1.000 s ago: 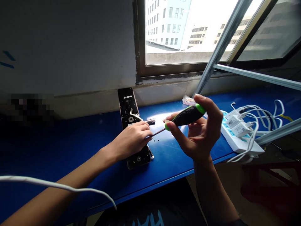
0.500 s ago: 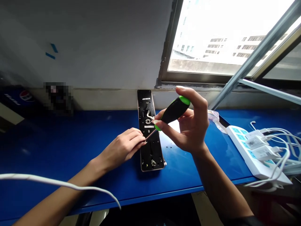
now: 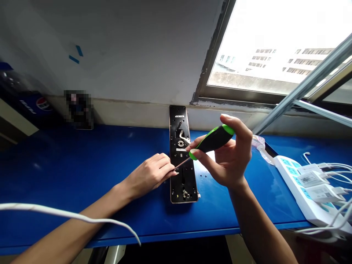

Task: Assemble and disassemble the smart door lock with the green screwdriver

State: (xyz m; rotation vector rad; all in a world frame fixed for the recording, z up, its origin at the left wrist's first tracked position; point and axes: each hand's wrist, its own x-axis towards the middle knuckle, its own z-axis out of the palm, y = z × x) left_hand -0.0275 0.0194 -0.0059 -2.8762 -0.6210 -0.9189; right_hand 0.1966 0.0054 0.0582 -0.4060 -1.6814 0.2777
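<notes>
My right hand (image 3: pixel 233 163) grips a black-and-green screwdriver (image 3: pixel 213 141) by its handle, the thumb and fingers round the collar. Its thin shaft slants down to the left, and the tip ends at the fingertips of my left hand (image 3: pixel 154 170). Those fingers are pinched together at the left edge of a long black panel (image 3: pixel 183 183), which looks like the back of a door lock. Whatever they pinch is hidden. The panel lies lengthwise away from me, with a white cable (image 3: pixel 183 138) coming out of its upper half and a metal post near its lower end.
Two small dark screws (image 3: pixel 203 176) lie right of the panel on the blue table (image 3: pixel 110 154). A white power strip (image 3: pixel 291 183) with plugged-in chargers stands at the right. A loose white cable (image 3: pixel 82 217) crosses above my left forearm. A Pepsi bottle (image 3: pixel 35 104) is at the far left.
The whole view has shifted, so the panel and both hands appear farther right and slightly lower. The screwdriver is held the same way, its tip still at my left fingertips.
</notes>
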